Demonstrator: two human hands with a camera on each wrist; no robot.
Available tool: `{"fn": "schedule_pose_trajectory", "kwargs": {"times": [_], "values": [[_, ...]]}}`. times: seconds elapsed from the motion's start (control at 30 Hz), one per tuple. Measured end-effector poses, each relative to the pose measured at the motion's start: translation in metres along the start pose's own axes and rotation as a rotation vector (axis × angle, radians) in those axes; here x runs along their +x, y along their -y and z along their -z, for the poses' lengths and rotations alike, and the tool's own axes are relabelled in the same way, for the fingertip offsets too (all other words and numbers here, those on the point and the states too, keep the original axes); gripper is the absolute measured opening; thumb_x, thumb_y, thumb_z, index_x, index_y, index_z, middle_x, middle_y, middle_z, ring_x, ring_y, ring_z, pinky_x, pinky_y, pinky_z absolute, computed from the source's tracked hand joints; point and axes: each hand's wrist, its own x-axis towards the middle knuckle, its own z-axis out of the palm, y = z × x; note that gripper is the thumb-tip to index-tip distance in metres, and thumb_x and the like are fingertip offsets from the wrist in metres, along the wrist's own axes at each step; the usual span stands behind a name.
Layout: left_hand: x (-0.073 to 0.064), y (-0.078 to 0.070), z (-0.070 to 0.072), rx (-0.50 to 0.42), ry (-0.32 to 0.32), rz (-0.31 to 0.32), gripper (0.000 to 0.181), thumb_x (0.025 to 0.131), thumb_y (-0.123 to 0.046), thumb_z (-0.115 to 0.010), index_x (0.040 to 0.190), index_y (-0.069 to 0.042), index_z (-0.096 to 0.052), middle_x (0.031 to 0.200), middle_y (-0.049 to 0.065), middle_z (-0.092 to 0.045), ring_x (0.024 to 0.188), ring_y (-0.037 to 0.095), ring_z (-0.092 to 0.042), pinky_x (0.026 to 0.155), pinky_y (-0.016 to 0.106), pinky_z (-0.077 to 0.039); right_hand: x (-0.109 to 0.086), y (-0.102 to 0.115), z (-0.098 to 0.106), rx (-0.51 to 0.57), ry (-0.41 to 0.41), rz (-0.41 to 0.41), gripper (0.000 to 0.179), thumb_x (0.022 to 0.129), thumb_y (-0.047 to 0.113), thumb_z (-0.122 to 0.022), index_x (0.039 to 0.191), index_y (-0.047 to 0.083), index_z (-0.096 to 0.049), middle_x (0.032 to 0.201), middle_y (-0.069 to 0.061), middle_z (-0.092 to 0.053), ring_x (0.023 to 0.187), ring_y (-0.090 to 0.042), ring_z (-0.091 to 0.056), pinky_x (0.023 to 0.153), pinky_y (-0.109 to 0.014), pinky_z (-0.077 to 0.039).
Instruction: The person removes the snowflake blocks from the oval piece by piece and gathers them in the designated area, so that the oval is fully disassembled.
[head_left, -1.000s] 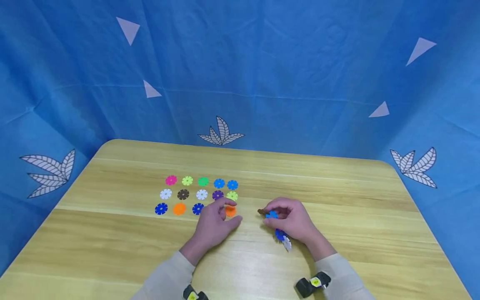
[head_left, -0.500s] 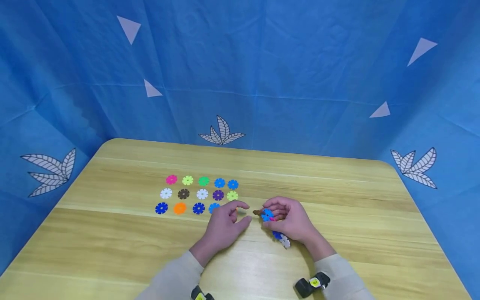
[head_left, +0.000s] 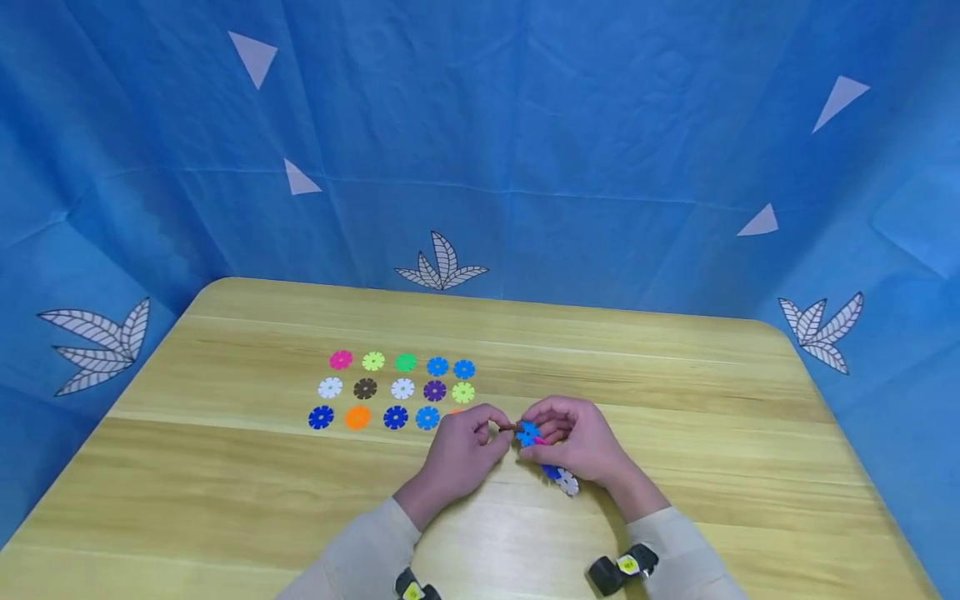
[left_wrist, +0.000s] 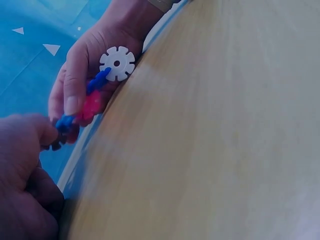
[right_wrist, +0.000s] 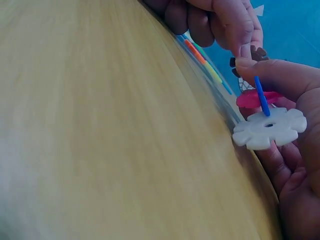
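Observation:
My right hand [head_left: 581,437] holds a short chain of slotted snowflake discs joined edge to edge. In the left wrist view it runs from a white disc [left_wrist: 125,71] through a dark blue disc [left_wrist: 97,83] and a pink disc [left_wrist: 91,106] to a light blue disc [left_wrist: 65,122]. At the far end sits a brown disc [right_wrist: 259,54], partly covered by fingers. My left hand [head_left: 459,457] pinches this brown disc between thumb and index finger, close against the right hand's fingertips. The white end hangs below the right palm.
Loose snowflake discs lie in three rows left of the hands, among them a pink one [head_left: 341,360], a green one [head_left: 405,362] and an orange one [head_left: 357,417]. The left hand partly covers the nearest row's right end. A blue curtain [head_left: 600,125] stands behind the wooden table [head_left: 675,400].
My left hand has moved right from above the loose discs to the chain and taken hold of the brown disc. The right hand has shifted slightly left with the chain.

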Motion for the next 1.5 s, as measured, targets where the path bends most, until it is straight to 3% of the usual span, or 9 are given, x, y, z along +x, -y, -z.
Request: {"fn": "schedule_pose_trajectory", "kwargs": {"times": [0.33, 0.57, 0.87, 1.13, 1.37, 1.5], "values": [[-0.001, -0.003, -0.003, 0.034, 0.016, 0.025, 0.005, 0.09, -0.009, -0.072, 0.09, -0.014, -0.072, 0.051, -0.011, -0.036, 0.046, 0.003, -0.031, 0.046, 0.02, -0.028, -0.001, 0.004, -0.001, -0.056, -0.023, -0.004, 0.034, 0.073, 0.01, -0.091, 0.103, 0.004, -0.076, 0.084, -0.006, -0.072, 0.072, -0.02, -0.066, 0.066, -0.03, -0.056], [-0.003, -0.002, -0.004, 0.022, -0.017, 0.028, 0.008, 0.087, -0.006, -0.073, 0.086, -0.014, -0.071, 0.05, -0.01, -0.037, 0.045, 0.002, -0.031, 0.045, 0.02, -0.028, -0.005, 0.042, -0.007, -0.09, -0.033, -0.024, 0.028, 0.075, -0.003, -0.085, 0.1, -0.005, -0.074, 0.077, -0.01, -0.068, 0.067, -0.019, -0.063, 0.062, -0.026, -0.053], [-0.004, 0.0, -0.005, 0.011, -0.059, -0.003, 0.008, 0.085, -0.004, -0.073, 0.085, -0.012, -0.073, 0.05, -0.01, -0.038, 0.045, 0.001, -0.031, 0.044, 0.02, -0.028, -0.001, 0.008, -0.006, -0.09, -0.039, -0.035, 0.029, 0.075, 0.004, -0.087, 0.102, 0.002, -0.075, 0.075, -0.006, -0.067, 0.065, -0.018, -0.06, 0.059, -0.026, -0.051], [-0.007, 0.002, -0.004, -0.011, -0.065, -0.029, 0.009, 0.084, 0.0, -0.073, 0.086, -0.009, -0.074, 0.049, -0.009, -0.039, 0.044, 0.0, -0.031, 0.043, 0.019, -0.027, -0.002, 0.003, -0.005, -0.079, -0.031, 0.004, 0.031, 0.075, 0.012, -0.089, 0.102, 0.005, -0.076, 0.075, -0.003, -0.068, 0.064, -0.017, -0.061, 0.058, -0.027, -0.052], [-0.014, 0.008, 0.007, -0.139, -0.169, 0.032, 0.015, 0.081, 0.006, -0.071, 0.084, -0.008, -0.074, 0.052, -0.007, -0.039, 0.048, 0.002, -0.034, 0.046, 0.019, -0.027, -0.003, 0.0, -0.003, -0.06, -0.066, -0.018, 0.03, 0.077, 0.008, -0.087, 0.104, 0.002, -0.075, 0.076, -0.004, -0.067, 0.066, -0.016, -0.06, 0.059, -0.027, -0.052], [-0.023, 0.01, 0.019, -0.148, -0.161, 0.056, 0.013, 0.083, 0.004, -0.073, 0.084, -0.01, -0.073, 0.052, -0.007, -0.036, 0.048, 0.005, -0.033, 0.051, 0.022, -0.034, -0.002, 0.001, -0.003, -0.052, -0.064, -0.019, 0.032, 0.077, 0.009, -0.088, 0.105, 0.003, -0.075, 0.078, -0.004, -0.067, 0.068, -0.017, -0.06, 0.061, -0.026, -0.052]]}}
